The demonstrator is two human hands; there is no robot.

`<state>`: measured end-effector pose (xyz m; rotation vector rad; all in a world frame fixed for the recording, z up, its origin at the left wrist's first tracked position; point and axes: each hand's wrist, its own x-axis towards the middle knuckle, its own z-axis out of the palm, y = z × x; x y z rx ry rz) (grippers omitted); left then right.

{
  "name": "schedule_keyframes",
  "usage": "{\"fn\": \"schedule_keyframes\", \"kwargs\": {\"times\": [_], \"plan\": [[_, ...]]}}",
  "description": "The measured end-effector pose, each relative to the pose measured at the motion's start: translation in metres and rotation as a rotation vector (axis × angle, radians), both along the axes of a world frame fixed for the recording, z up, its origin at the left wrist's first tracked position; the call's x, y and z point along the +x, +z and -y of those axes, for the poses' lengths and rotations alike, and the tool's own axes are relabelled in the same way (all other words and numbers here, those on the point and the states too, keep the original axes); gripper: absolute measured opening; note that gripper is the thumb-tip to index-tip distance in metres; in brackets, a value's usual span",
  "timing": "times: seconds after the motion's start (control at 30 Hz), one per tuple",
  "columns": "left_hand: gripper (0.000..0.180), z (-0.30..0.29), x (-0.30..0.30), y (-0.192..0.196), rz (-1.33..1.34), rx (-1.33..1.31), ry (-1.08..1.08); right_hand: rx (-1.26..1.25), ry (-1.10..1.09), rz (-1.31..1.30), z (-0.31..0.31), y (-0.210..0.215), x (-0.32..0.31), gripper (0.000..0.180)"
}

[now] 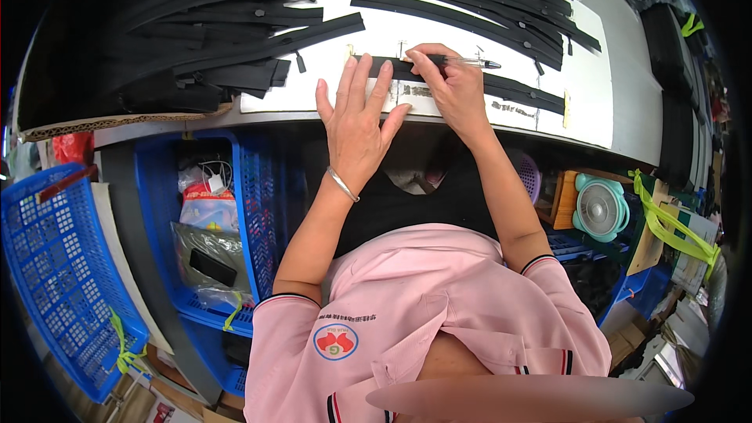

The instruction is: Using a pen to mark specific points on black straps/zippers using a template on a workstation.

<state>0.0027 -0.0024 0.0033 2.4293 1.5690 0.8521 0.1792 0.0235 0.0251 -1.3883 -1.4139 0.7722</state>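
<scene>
A black zipper strip [509,90] lies across the white board [587,113] in front of me. My left hand [356,121] rests with fingers spread, its fingertips at the strip's left part. In my right hand [454,94] is a pen [475,62] with a clear barrel, its rear end sticking out to the right. The thumb and fingers pinch together over the strip, just right of my left hand; they hide the pen's tip. Dark marks [419,90] and thin lines show on the board below the strip.
Several black zippers [470,12] lie at the board's far side. A larger black pile [180,47] rests on cardboard at the left. Below the table edge are blue crates [243,211], a blue basket [66,266] and a small turquoise fan [601,208].
</scene>
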Motion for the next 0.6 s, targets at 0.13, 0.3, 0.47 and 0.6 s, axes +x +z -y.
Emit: {"fn": "schedule_keyframes", "kwargs": {"times": [0.13, 0.3, 0.47, 0.6], "plan": [[0.065, -0.0002, 0.0003, 0.0002, 0.005, -0.003, 0.001, 0.011, 0.009, 0.018, -0.0017, -0.0007, -0.0025, 0.021], [0.065, 0.0004, 0.0005, 0.0003, -0.008, -0.005, 0.0, 0.05, 0.0, 0.059, -0.001, 0.0005, -0.0023, 0.02], [0.065, 0.0, 0.0011, 0.0001, -0.014, -0.001, 0.012, -0.005, 0.082, 0.001, 0.0004, -0.0002, 0.002, 0.024], [0.064, 0.0004, 0.0016, 0.0003, -0.014, -0.004, 0.008, 0.032, 0.109, 0.053, -0.0002, -0.0044, 0.0038, 0.024]]}}
